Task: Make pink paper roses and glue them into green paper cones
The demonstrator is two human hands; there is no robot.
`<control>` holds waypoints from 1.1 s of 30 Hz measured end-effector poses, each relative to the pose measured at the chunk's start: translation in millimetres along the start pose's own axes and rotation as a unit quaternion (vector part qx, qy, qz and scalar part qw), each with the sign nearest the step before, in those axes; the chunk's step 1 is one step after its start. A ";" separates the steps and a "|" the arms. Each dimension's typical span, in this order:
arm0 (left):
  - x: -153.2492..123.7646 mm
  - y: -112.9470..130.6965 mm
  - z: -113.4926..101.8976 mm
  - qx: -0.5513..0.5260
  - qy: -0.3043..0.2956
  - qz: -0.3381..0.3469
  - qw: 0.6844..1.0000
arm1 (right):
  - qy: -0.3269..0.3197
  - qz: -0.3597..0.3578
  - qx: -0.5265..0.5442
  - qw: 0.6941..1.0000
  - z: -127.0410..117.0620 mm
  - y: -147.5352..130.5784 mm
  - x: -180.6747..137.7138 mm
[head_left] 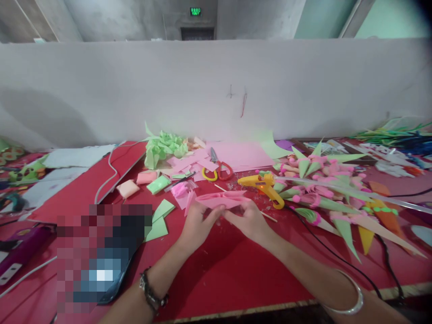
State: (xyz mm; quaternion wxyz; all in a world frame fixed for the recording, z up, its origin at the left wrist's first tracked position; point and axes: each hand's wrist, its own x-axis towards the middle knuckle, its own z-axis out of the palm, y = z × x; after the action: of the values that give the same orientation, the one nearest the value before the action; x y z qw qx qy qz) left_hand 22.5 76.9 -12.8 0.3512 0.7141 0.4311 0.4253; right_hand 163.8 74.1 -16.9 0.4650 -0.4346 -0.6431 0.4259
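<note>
Between both hands, above the red tabletop, is a folded piece of pink paper [221,198]. My left hand [200,222] pinches its left end, thumb toward the middle. At the other end my right hand [248,219] grips it, and the two thumbtips nearly meet below the paper. The fingers behind the paper are hidden. A yellow glue gun [265,185] lies just past my right hand. Beyond the paper are scissors [218,171] with one yellow and one red handle. Small pink pieces [180,190] and cut green paper [162,220] lie near my left hand.
Paper cone flowers [320,193] in green and pink are piled at the right, with black cables [334,256] below. Crumpled green paper [165,148] and pink sheets [239,155] lie at the back. A purple power strip [25,252] and a pixelated dark object [111,265] are left.
</note>
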 end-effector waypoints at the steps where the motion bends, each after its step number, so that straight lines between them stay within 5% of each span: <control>1: -0.1 -0.2 0.3 -0.009 0.000 -0.010 1.000 | 0.000 0.004 0.028 1.000 0.0 -0.7 0.4; 10: -0.9 -5.6 4.6 -0.046 -0.001 -0.035 0.998 | 0.045 0.022 0.017 0.999 -7.1 1.5 3.2; 17: -0.3 -3.3 2.7 0.008 0.076 -0.003 0.997 | 0.012 0.035 0.026 0.999 -5.1 -0.7 1.8; 28: 1.3 -9.0 -1.0 0.059 -0.022 -0.024 0.998 | -0.012 -0.011 -0.025 1.000 -9.8 -2.5 4.7; 33: 2.5 -9.4 -3.5 0.082 0.012 -0.047 0.995 | -0.031 0.021 0.009 0.999 -7.7 -1.0 3.2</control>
State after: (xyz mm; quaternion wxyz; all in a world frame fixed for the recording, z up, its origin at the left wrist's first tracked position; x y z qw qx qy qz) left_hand 17.0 83.3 -18.7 0.3057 0.7140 0.5021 0.3803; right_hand 170.5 78.1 -13.7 0.4397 -0.4307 -0.6439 0.4545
